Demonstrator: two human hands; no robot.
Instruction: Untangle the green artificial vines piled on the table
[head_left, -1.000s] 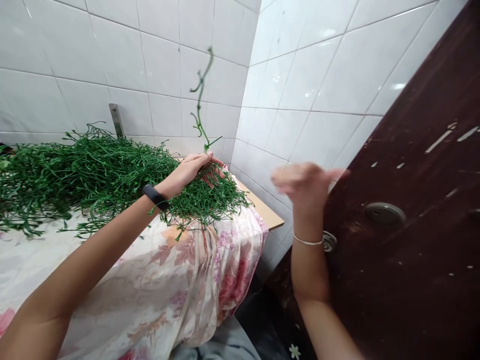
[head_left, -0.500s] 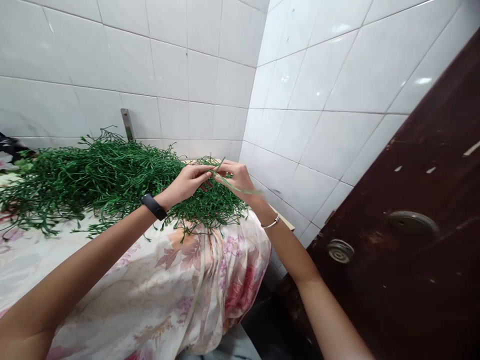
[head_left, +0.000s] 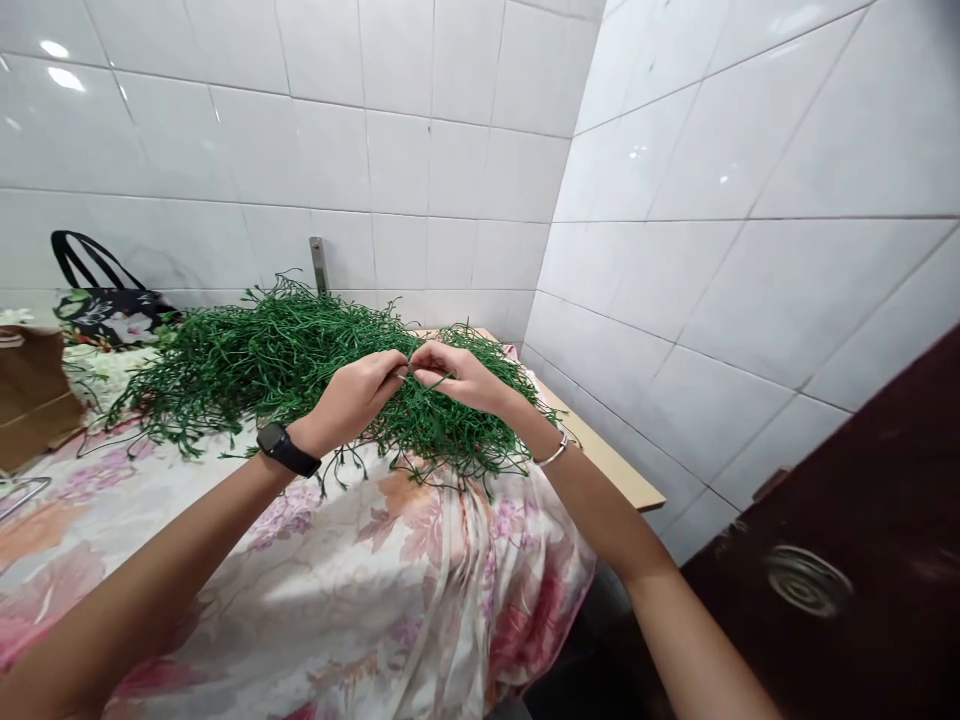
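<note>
A large heap of thin green artificial stems (head_left: 277, 345) lies on a floral cloth (head_left: 330, 580). Over the right part of the heap, my left hand (head_left: 358, 395), with a black band on its wrist, is closed in a pinch on a green stem. My right hand (head_left: 461, 378), with a silver bangle, meets it fingertip to fingertip and pinches the same stem. Most of that stem is hidden by the fingers or merges with the green behind.
At the far left stand a black floral bag (head_left: 120, 315) and a brown paper bag (head_left: 34, 400), with white flowers between them. A bare wooden board edge (head_left: 615, 470) shows at the right. Tiled walls rise behind, and a dark door (head_left: 862, 520) is at lower right.
The view has swung left, bringing the bags into sight. My fingertips have drawn together, and the long stem end that trailed past my right hand no longer shows.
</note>
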